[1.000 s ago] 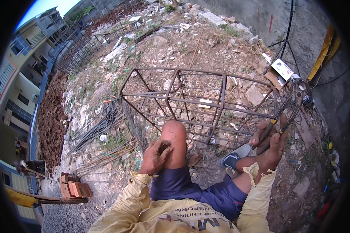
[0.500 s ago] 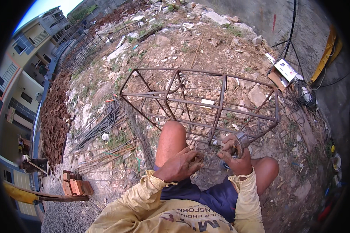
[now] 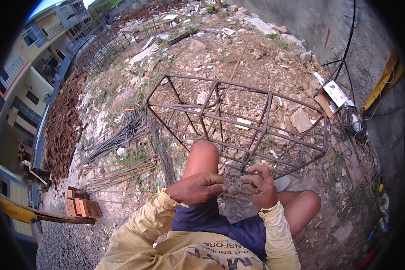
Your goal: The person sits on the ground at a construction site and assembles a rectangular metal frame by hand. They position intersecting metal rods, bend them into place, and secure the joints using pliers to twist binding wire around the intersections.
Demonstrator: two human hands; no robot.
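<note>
Pincers (image 3: 232, 187) shifted leftward, metallic grey.

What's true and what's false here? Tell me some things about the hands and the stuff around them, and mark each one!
1. The left hand and right hand are close together. True.
2. The right hand is empty. False: it holds a metal tool.
3. A metal bar frame is in front of the person. True.
4. The shorts are bright red. False: they are dark blue.
5. The bricks are on the person's right. False: they are on the left.
</note>
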